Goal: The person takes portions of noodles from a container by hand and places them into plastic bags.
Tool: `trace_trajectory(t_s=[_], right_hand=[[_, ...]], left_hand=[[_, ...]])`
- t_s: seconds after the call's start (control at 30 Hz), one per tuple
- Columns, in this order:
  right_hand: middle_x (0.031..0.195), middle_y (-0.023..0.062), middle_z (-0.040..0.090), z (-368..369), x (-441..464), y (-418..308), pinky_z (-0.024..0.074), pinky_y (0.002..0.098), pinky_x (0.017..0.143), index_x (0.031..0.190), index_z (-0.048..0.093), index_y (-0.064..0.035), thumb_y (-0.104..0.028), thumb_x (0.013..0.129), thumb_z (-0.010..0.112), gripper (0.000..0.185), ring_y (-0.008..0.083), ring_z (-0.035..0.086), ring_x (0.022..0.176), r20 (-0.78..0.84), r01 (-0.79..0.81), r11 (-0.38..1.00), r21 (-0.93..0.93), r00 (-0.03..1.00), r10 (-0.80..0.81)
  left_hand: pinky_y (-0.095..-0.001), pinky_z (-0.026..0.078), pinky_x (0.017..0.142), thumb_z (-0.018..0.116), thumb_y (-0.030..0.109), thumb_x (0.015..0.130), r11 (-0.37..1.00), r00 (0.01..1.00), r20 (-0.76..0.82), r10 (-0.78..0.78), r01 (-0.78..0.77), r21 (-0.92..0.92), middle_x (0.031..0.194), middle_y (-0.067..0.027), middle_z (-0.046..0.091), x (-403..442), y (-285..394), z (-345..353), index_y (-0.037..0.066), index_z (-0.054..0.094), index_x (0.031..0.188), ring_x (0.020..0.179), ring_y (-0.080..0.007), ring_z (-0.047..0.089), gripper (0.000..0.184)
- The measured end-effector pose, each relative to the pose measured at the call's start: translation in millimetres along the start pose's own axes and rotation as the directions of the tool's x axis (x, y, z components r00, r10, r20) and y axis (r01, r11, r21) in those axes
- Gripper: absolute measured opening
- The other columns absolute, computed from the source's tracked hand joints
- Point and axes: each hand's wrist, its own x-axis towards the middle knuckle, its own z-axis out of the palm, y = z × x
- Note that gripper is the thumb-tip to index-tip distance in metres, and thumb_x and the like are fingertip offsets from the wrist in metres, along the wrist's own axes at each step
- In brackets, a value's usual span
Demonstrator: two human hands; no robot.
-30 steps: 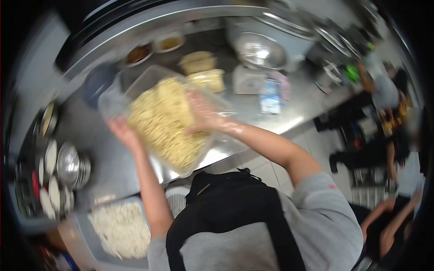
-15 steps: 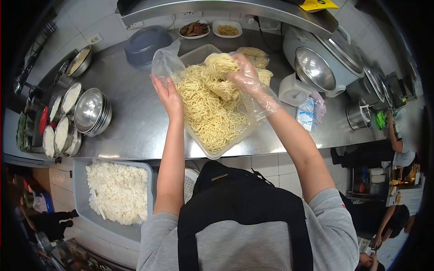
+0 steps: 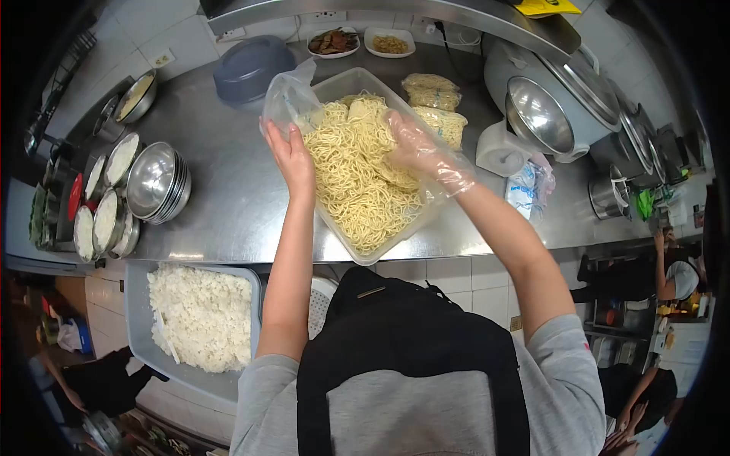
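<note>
Noodles (image 3: 357, 201): mid-frame, in a translucent tub (image 3: 367, 256) set at a slant on the steel surface (image 3: 228, 190), lying between your two hands. Your left hand (image 3: 290, 158), bare, is at the tub's left side; palm turned inward, fingers extended, pointing up the frame. A clear bag (image 3: 283, 95) lies just beyond those fingers, over the tub's upper-left edge; you cannot tell from this view whether they grip it. Your right hand (image 3: 414, 144), in a clear plastic glove (image 3: 455, 179), reaches in over the right rim and touches the noodles at the right of the heap. Its fingers are partly lost in the strands; whether they are closed on any, you cannot tell.

Writing: the white-and-blue packet (image 3: 521, 188) at right carries blue lettering, too small to read with certainty. Bagged noodles (image 3: 442, 125), just beside the tub's upper right, show small blue print, illegible. The yellow packet (image 3: 549, 6) at the top edge bears a dark mark, cut off by the frame. Tag (image 3: 371, 292) on your black apron (image 3: 411, 334): no text resolvable.

Appearance of noodles: pale yellow, thin, long, tangled; slight sheen. Loose curls spread toward the tub's near corner; denser, matted clumps sit in the upper part of the heap.
</note>
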Motion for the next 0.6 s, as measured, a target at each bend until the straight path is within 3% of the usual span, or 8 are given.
trace_trajectory(t_s=[0.03,0.13,0.2,0.27,0.3,0.43,0.53,0.6], right_hand=[[0.125,0.0219,0.041,-2,5,6,0.0297,0.0379,0.101,0.130,0.030,-0.0070,-0.032,0.067,0.068,0.077,0.0353,0.037,0.119,0.156,-0.048,0.998,0.026,0.987,0.043],[0.128,0.0217,0.037,6,-3,13,0.0281,0.0388,0.101,0.132,0.027,-0.0053,-0.036,0.068,0.067,0.081,0.0342,0.036,0.120,0.116,0.009,0.999,0.037,0.993,-0.013],[0.128,0.0212,0.037,8,-5,14,0.0292,0.0398,0.100,0.130,0.029,-0.0043,-0.038,0.069,0.067,0.080,0.0334,0.036,0.121,0.060,0.074,0.997,-0.005,0.995,-0.073],[0.127,0.0207,0.038,-1,-15,22,0.0303,0.0407,0.098,0.128,0.031,-0.0032,-0.041,0.069,0.066,0.079,0.0327,0.036,0.121,-0.011,0.087,0.995,-0.039,0.996,-0.087],[0.125,0.0203,0.041,-20,-14,15,0.0328,0.0413,0.095,0.123,0.037,-0.0020,-0.043,0.068,0.067,0.075,0.0322,0.038,0.119,0.126,0.111,0.991,-0.080,0.987,-0.100],[0.110,0.0183,0.054,-48,43,22,0.0418,0.0426,0.083,0.107,0.055,-0.0001,-0.050,0.067,0.065,0.064,0.0313,0.051,0.103,0.430,0.376,0.890,-0.257,0.870,-0.243],[0.109,0.0179,0.055,-80,37,-2,0.0419,0.0419,0.083,0.106,0.055,-0.0006,-0.048,0.069,0.064,0.061,0.0308,0.052,0.102,0.422,0.448,0.864,-0.230,0.846,-0.326],[0.108,0.0176,0.055,-103,15,-11,0.0421,0.0414,0.083,0.106,0.056,-0.0010,-0.046,0.070,0.062,0.058,0.0305,0.052,0.101,0.379,0.470,0.862,-0.192,0.845,-0.377]], left_hand=[[-0.0357,0.014,0.107,0.040,0.018,0.091,1.000,1.000,0.005,0.003,-0.003,-0.003,0.142,-0.0208,0.016,-1,1,1,-0.008,0.021,0.132,0.133,-0.0314,0.014,0.052],[-0.0379,0.014,0.107,0.044,0.019,0.089,0.966,0.971,0.053,0.234,-0.238,0.097,0.143,-0.0202,0.013,-3,12,0,-0.002,0.034,0.129,0.133,-0.0326,0.014,0.046],[-0.0401,0.013,0.107,0.053,0.019,0.085,0.859,0.905,0.333,0.266,-0.379,0.345,0.144,-0.0193,0.012,-10,21,-4,0.006,0.053,0.116,0.133,-0.0337,0.013,0.034],[-0.0406,0.013,0.107,0.056,0.020,0.082,0.860,0.889,0.339,0.309,-0.413,0.299,0.144,-0.0190,0.012,-14,24,-6,0.008,0.058,0.107,0.133,-0.0340,0.014,0.028],[-0.0410,0.013,0.106,0.060,0.020,0.080,0.861,0.876,0.335,0.347,-0.439,0.258,0.144,-0.0187,0.013,-13,26,-6,0.010,0.063,0.099,0.133,-0.0344,0.015,0.022],[-0.0370,0.015,0.106,0.058,0.018,0.081,0.839,0.851,0.336,0.403,-0.490,0.235,0.143,-0.0188,0.019,-9,33,-14,0.011,0.063,0.098,0.133,-0.0307,0.018,0.019],[-0.0364,0.014,0.106,0.059,0.019,0.082,0.877,0.887,0.288,0.361,-0.428,0.220,0.142,-0.0187,0.021,-4,19,-10,0.007,0.061,0.097,0.132,-0.0279,0.019,0.020],[-0.0371,0.020,0.105,0.045,0.032,0.089,0.877,0.882,0.318,0.347,-0.426,0.221,0.140,-0.0177,0.025,-3,6,-12,0.006,0.057,0.108,0.132,-0.0269,0.020,0.034]])
